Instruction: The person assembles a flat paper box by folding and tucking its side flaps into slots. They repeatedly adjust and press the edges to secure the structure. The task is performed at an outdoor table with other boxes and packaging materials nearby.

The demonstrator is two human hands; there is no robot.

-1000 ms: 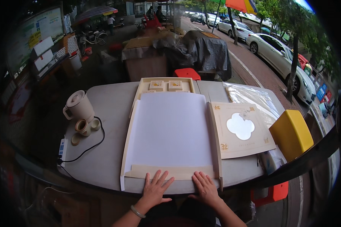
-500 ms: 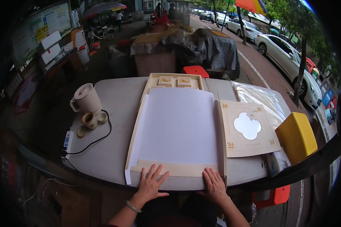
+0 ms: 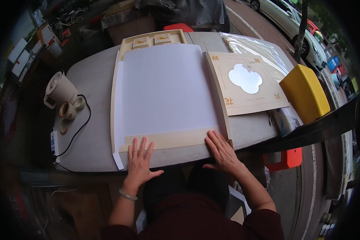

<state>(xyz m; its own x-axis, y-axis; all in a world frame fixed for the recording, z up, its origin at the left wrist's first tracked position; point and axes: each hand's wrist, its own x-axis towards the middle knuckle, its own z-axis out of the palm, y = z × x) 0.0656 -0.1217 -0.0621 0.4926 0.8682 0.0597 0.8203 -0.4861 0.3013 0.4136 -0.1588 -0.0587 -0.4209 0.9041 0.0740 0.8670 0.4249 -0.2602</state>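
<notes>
In front of me lies a large sheet of box card (image 3: 168, 88), white inside with cream-coloured side flaps raised at left and right. A cream strip (image 3: 172, 138) runs along its near edge. My left hand (image 3: 139, 160) rests its spread fingers on the left part of that strip, palm down. At the strip's right end, beside the raised right flap (image 3: 219, 100), my right hand (image 3: 223, 154) lies with fingers stretched out. Neither hand holds anything. Beyond the card, a shallow cream tray (image 3: 128, 42) contains small printed square boxes (image 3: 163, 38), partly hidden by it.
Right of the card are a cream lid with a flower-shaped window (image 3: 264, 100), clear plastic wrapping (image 3: 254, 46) and a yellow container (image 3: 306, 94). A kettle (image 3: 62, 90), small cups (image 3: 68, 111) and a black cord (image 3: 84, 124) stand at left on the grey table (image 3: 94, 76).
My view has tilted down, so the table sits higher in it. The right hand has shifted slightly inward over the strip; the left stays flat on it.
</notes>
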